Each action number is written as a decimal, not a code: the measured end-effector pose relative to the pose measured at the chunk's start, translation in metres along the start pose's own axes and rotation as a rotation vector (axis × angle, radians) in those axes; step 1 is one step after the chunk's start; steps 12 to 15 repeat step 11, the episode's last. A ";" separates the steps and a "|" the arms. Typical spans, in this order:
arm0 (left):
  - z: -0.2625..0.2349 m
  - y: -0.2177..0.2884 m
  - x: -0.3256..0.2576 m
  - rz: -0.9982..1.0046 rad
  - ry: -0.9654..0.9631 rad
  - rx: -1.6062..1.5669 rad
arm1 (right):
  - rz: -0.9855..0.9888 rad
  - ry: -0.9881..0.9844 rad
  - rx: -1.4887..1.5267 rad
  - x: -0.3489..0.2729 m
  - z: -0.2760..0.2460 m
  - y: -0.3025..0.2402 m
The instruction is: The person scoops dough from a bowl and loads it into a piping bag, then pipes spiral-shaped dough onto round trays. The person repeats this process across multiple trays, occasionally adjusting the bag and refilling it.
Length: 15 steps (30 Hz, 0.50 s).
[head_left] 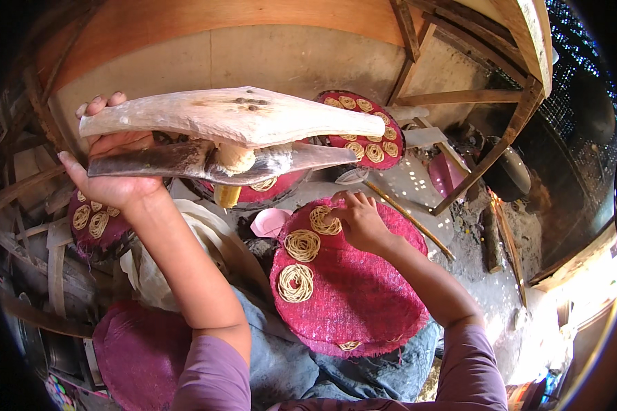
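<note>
My left hand (pixel 120 179) grips a two-part wooden hand press (pixel 233 118) by its left end, holding it up. The press has a pale upper bar and a dark lower bar (pixel 144 163), with dough showing between them and a yellowish cylinder (pixel 227 196) below. A round tray covered in coarse pink cloth (pixel 349 274) lies in front of me, bearing coiled dough strands (pixel 296 283). Over its far edge, my right hand (pixel 358 218) has bent fingers closed at the side of a dough coil (pixel 321 220); their tips are partly hidden.
Another pink tray with several coils (pixel 371 130) stands at the back, and one more (pixel 97 226) at the left. A pink bowl (pixel 270 222) sits beside the front tray. A stick (pixel 411 220) lies on the floor. Wooden beams (pixel 490 154) and a dark pan (pixel 507 170) are at the right.
</note>
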State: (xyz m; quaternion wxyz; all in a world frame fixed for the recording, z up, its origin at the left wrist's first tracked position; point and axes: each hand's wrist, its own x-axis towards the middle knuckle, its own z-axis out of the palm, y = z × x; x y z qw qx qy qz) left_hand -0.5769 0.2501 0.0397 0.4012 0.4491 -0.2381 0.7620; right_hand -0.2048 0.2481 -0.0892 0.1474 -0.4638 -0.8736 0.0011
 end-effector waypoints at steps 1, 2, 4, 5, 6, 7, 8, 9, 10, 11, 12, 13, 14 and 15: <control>0.000 0.000 0.000 -0.005 -0.012 -0.012 | 0.012 0.039 -0.023 0.001 0.000 0.000; 0.000 0.000 0.000 -0.003 -0.010 -0.007 | 0.025 0.078 -0.047 0.003 0.001 0.000; 0.000 0.001 0.000 0.001 -0.006 0.003 | 0.036 0.087 -0.058 0.003 0.000 -0.001; -0.001 0.001 0.000 0.001 -0.012 0.002 | 0.035 0.058 -0.046 0.003 -0.001 -0.001; -0.001 0.002 0.000 0.001 -0.019 0.000 | 0.035 0.030 -0.034 0.002 -0.002 -0.001; -0.002 0.002 0.000 -0.001 -0.025 -0.003 | 0.032 0.016 -0.044 0.001 -0.001 -0.002; -0.003 0.002 0.000 0.001 -0.015 0.004 | 0.030 0.002 -0.055 0.001 -0.001 -0.002; -0.003 0.002 -0.001 0.003 -0.005 0.011 | 0.028 -0.011 -0.066 0.001 0.000 -0.003; -0.003 0.002 -0.001 0.005 0.001 0.018 | 0.034 0.033 -0.094 0.001 0.001 -0.002; -0.004 0.002 -0.002 0.004 0.005 0.018 | 0.040 0.077 -0.122 0.002 0.002 -0.002; -0.004 0.002 -0.002 0.004 0.005 0.018 | 0.040 0.077 -0.122 0.002 0.002 -0.002; -0.004 0.002 -0.002 0.004 0.005 0.018 | 0.040 0.077 -0.122 0.002 0.002 -0.002; -0.004 0.002 -0.002 0.004 0.005 0.018 | 0.040 0.077 -0.122 0.002 0.002 -0.002; -0.004 0.002 -0.002 0.004 0.005 0.018 | 0.040 0.077 -0.122 0.002 0.002 -0.002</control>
